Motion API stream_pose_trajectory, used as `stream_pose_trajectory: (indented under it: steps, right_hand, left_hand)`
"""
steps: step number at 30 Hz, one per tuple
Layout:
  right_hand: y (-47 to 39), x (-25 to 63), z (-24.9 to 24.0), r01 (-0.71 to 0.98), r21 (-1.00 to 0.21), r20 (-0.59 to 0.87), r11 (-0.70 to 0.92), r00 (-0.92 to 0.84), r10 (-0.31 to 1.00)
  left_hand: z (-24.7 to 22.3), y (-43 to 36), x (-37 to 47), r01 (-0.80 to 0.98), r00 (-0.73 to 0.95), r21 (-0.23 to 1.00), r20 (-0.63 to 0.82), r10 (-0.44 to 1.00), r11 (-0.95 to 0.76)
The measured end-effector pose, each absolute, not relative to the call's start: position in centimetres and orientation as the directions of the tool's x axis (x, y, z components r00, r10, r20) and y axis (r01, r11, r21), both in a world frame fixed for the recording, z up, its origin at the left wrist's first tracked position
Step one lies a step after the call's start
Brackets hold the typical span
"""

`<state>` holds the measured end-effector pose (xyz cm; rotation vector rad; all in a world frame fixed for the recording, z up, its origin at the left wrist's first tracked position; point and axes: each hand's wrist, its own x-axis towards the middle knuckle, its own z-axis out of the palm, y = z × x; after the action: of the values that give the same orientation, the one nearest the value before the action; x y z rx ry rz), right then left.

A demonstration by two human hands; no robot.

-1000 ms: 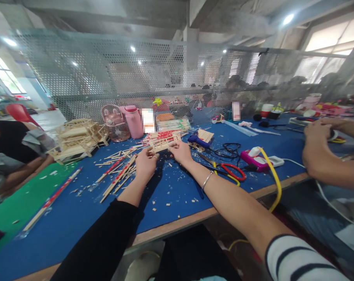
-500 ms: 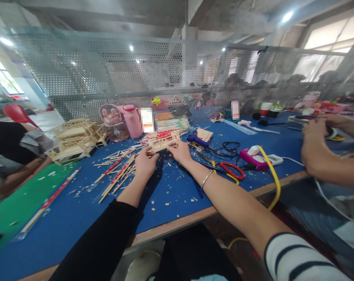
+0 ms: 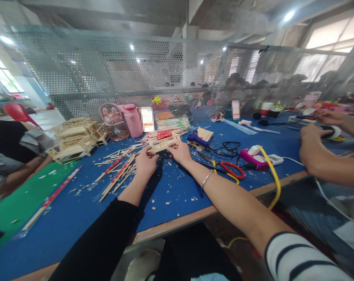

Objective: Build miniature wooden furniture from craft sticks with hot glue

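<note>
Between my hands, above the blue table [image 3: 86,234], is a small wooden stick frame [image 3: 162,144]. My left hand [image 3: 146,162] pinches its left end between thumb and fingers. At the right end, my right hand [image 3: 179,152] grips it the same way; a silver bangle circles that wrist. Loose wooden sticks [image 3: 118,177], some in red-marked wrappers, lie beside my left hand. To the right of my right hand are a blue glue gun [image 3: 198,138] and red-handled scissors [image 3: 232,170]. My fingers partly hide the frame's ends.
Finished-looking stick models [image 3: 77,136] are stacked at the left, near a pink bottle [image 3: 132,121] and a clear pink bag [image 3: 114,121]. A magenta power strip [image 3: 257,159] with a yellow cable [image 3: 275,179] lies right. Co-workers sit on both sides; one's hands [image 3: 314,144] work at the right.
My two hands and the stick frame stay almost in place. The co-worker's hands at the right have shifted, showing more of a white roll-like object.
</note>
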<state>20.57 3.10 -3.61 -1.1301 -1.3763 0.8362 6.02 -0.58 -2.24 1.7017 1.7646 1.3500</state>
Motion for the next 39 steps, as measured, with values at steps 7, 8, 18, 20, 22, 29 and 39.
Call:
stream_pose_trajectory:
  steps: [7,8,18,20,22,29,39]
  right_hand:
    - [3.23,20.57,-3.76,0.166,-0.944,0.300,0.286,0.069,0.951]
    - [3.25,20.56,-3.80,0.166,-0.943,0.304,0.290,0.069,0.950]
    - [3.36,20.50,-4.04,0.187,-0.942,0.295,0.278,0.066,0.953]
    - [3.31,20.52,-3.97,0.189,-0.943,0.292,0.275,0.064,0.954]
    - [3.26,20.53,-3.90,0.199,-0.943,0.285,0.268,0.063,0.956]
    - [3.10,20.56,-3.62,0.205,-0.944,0.274,0.258,0.056,0.960]
    - [3.31,20.56,-3.84,0.195,-0.942,0.284,0.272,0.036,0.958]
  left_hand:
    - [-2.15,-0.70,6.01,0.625,-0.229,0.766,0.365,0.903,-0.151]
    - [-2.11,-0.71,6.02,0.626,-0.230,0.765,0.364,0.903,-0.149]
    - [-1.98,-0.64,5.93,0.641,-0.233,0.757,0.348,0.908,-0.126]
    - [-1.94,-0.67,5.95,0.652,-0.235,0.749,0.349,0.907,-0.119]
    - [-1.90,-0.72,5.98,0.659,-0.236,0.744,0.345,0.908,-0.111]
    - [-1.86,-0.82,6.03,0.664,-0.231,0.739,0.351,0.907,-0.117]
    - [-1.53,-1.19,6.19,0.647,-0.230,0.755,0.332,0.915,-0.111]
